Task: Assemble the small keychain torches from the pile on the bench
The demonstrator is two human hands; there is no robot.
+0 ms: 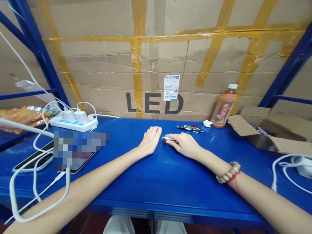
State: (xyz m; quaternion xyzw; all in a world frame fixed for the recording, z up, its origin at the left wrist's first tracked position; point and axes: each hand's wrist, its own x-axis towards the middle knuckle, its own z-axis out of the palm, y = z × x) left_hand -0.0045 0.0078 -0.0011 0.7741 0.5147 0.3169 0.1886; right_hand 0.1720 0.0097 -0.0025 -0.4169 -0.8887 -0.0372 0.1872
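Observation:
My left hand (150, 141) rests on the blue tabletop (153, 179), its fingers lying forward close together with nothing seen in them. Just to its right, my right hand (187, 144) pinches a short, pale pen-like object (167, 138) between thumb and fingers. The rest of that object is hidden in the hand, so its exact kind is unclear. Behind the right hand lies a small bunch of pens (189, 128), dark and green. A beaded bracelet (228, 173) with a red cord circles my right wrist.
A drink bottle (223, 108) and crumpled white tissue (207, 123) stand before the cardboard wall (103, 73). An open carton (286, 143) sits at right, near a white charger (309, 168). At left are a power strip (73, 123), phones (35, 160) and looping white cables (11, 190).

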